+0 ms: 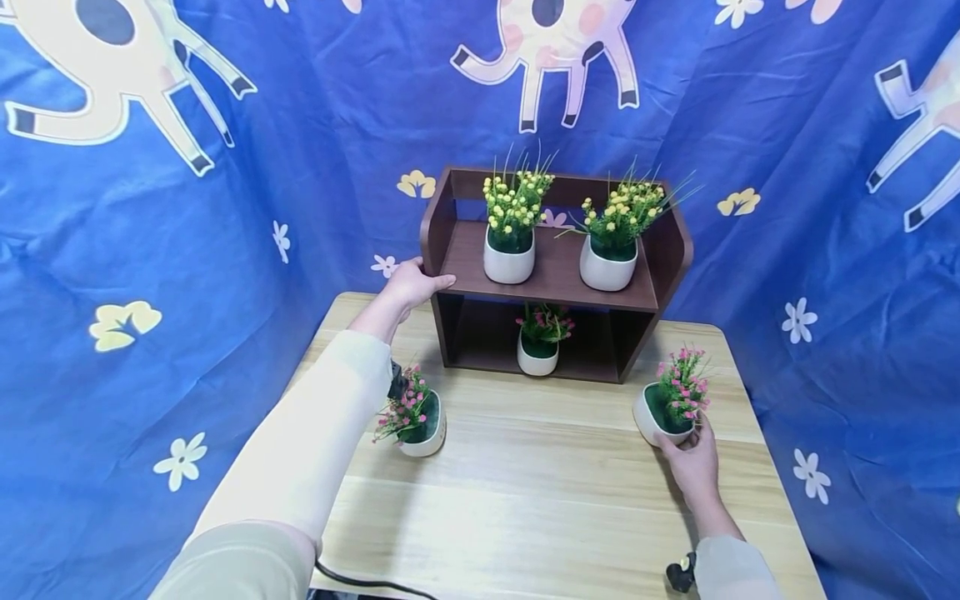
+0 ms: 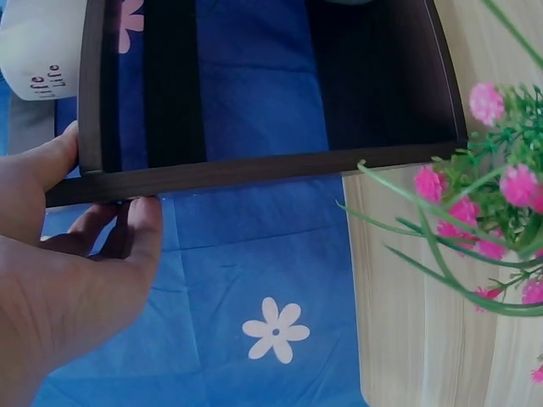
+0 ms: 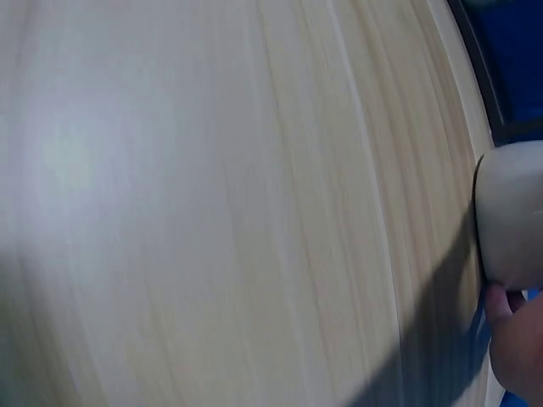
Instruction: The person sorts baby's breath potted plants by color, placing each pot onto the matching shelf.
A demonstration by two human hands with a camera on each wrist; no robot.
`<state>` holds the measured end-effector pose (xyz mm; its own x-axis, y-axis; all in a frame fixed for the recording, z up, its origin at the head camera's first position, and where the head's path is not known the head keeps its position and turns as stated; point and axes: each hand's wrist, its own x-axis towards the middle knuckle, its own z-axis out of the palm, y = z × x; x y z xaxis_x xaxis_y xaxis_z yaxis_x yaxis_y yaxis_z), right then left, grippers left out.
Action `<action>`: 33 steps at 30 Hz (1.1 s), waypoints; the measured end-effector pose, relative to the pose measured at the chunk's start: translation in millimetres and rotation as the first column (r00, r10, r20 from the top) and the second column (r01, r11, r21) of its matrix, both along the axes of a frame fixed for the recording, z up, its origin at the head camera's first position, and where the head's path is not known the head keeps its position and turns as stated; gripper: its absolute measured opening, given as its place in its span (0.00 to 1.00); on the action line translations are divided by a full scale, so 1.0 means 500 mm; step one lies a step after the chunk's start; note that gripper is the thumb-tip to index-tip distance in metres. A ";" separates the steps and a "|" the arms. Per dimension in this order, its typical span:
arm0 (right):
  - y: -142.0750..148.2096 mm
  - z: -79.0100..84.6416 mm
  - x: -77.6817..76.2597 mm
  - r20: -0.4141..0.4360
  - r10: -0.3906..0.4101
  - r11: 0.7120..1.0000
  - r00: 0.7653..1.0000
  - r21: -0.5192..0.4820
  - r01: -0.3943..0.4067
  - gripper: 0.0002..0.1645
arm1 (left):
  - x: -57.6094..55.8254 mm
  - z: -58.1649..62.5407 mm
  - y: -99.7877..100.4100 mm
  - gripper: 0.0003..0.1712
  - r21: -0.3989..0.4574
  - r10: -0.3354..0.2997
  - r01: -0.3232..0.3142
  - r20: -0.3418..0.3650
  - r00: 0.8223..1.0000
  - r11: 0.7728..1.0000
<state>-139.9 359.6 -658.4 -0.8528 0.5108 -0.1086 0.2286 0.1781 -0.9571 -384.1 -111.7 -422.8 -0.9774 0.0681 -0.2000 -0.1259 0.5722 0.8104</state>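
Note:
A dark brown two-tier shelf [image 1: 557,260] stands at the back of the table. My left hand [image 1: 408,286] grips its left side at mid-height, thumb over the front of the upper board; in the left wrist view its fingers press the panel's outer face. On the right, my right hand [image 1: 696,468] holds a white pot of pink flowers [image 1: 647,419] low on its near side, thumb and fingers around it. Only part of this pot [image 3: 513,216] and the thumb side of the hand show in the right wrist view.
Two white pots with yellow flowers [image 1: 510,263] stand on the upper board. A smaller pink-flowered pot [image 1: 537,360] sits in the lower compartment. Under my left forearm is another pink-flowered pot [image 1: 427,443]. Blue patterned cloth [image 1: 330,192] surrounds the wooden table [image 1: 525,467]; a black cable [image 1: 367,581] crosses its near edge.

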 end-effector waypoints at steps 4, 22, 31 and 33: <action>-0.025 -0.005 -0.001 -0.011 -0.034 0.997 0.999 0.072 0.035 0.55 | 0.000 0.002 0.003 0.47 0.016 0.007 -0.007 0.013 1.000 1.000; -0.163 -0.011 -0.015 -0.067 0.000 0.993 0.998 0.120 0.008 0.55 | 0.002 -0.001 -0.001 0.51 0.014 0.015 -0.016 0.030 0.999 1.000; -0.200 0.010 -0.056 -0.055 0.089 0.975 0.995 0.208 -0.076 0.61 | 0.003 -0.008 0.000 0.50 0.020 0.018 -0.019 0.020 1.000 1.000; -0.204 0.014 -0.071 -0.066 0.094 0.971 0.993 0.227 -0.077 0.62 | 0.002 -0.008 0.000 0.50 0.019 0.020 -0.020 0.012 1.000 1.000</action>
